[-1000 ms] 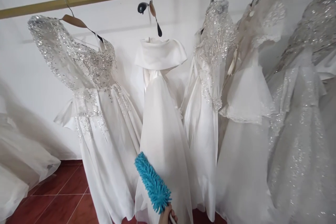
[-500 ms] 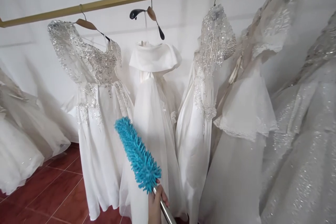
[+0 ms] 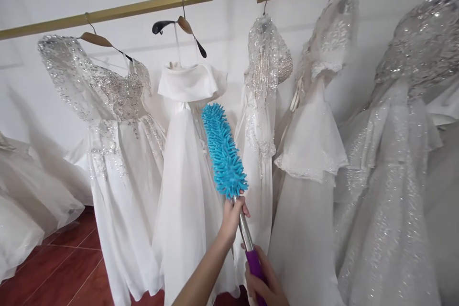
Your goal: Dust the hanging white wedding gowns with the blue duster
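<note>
A duster with a blue, shaggy head (image 3: 224,153) tilts up and slightly left in front of the hanging gowns. My left hand (image 3: 234,214) is closed around its metal shaft, just under the blue head. Lower down, my right hand (image 3: 264,277) grips the purple handle (image 3: 254,265). Behind the duster hang a plain white off-shoulder gown (image 3: 186,153) and, to its right, a beaded long-sleeved gown (image 3: 263,81). I cannot tell whether the duster's head touches the fabric.
Gold rails (image 3: 143,8) on the white wall (image 3: 236,33) carry the hangers. A sequined one-sleeved gown (image 3: 118,100) hangs left; a lace-edged gown (image 3: 311,143) and a glittering gown (image 3: 401,177) hang right. Dark red tiles (image 3: 71,263) show at lower left.
The duster has moved up and to the right, away from the left gown. My right hand on the purple handle has come into view. The view has shifted to the right.
</note>
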`<state>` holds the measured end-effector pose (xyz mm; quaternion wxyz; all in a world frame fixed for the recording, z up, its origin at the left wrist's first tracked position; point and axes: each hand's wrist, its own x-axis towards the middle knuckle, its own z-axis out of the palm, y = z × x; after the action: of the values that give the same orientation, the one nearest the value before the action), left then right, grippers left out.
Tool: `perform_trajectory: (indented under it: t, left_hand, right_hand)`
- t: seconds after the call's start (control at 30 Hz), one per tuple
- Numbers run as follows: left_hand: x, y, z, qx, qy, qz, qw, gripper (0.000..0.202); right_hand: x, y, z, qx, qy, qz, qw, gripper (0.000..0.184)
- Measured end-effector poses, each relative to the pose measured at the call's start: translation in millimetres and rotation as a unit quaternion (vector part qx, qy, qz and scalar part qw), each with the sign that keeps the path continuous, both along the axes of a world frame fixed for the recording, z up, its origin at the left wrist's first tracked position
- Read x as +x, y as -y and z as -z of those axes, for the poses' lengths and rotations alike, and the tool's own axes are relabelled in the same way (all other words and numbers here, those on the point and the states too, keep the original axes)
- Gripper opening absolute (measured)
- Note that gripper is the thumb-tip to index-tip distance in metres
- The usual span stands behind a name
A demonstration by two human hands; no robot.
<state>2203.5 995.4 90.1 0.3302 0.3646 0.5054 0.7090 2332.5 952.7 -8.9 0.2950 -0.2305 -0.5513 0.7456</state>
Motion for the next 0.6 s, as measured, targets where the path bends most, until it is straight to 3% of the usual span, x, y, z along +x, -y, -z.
perform_trajectory:
  t: [0.13,0.2,0.27,0.37,0.5,0.6]
  left_hand:
    - [-15,-23,-8.7,0.010,0.007,0.047,0.999,0.028]
    - [-25,-32,0.4,-0.003,0.009,0.058,0.998,0.026]
    - [-36,-36,19.6,-0.035,0.006,0.057,0.998,0.029]
    - [-49,-33,62.7,-0.104,-0.033,0.045,0.993,0.041]
    - [-58,-16,129.7,-0.176,-0.069,0.040,0.981,0.045]
    - [-57,0,173.4,-0.240,-0.049,0.057,0.968,0.045]
  right_hand:
    - [-12,-9,-39.7,0.020,0.036,0.038,0.998,0.054]
    - [-20,-11,-47.6,0.027,0.040,0.042,0.998,0.044]
    - [-29,-10,-43.4,0.016,0.041,0.040,0.998,0.040]
    - [-41,-3,-15.7,-0.020,0.067,0.042,0.997,0.046]
    - [-52,13,47.2,-0.062,0.126,0.038,0.989,0.074]
    - [-57,27,93.5,-0.060,0.131,0.046,0.988,0.071]
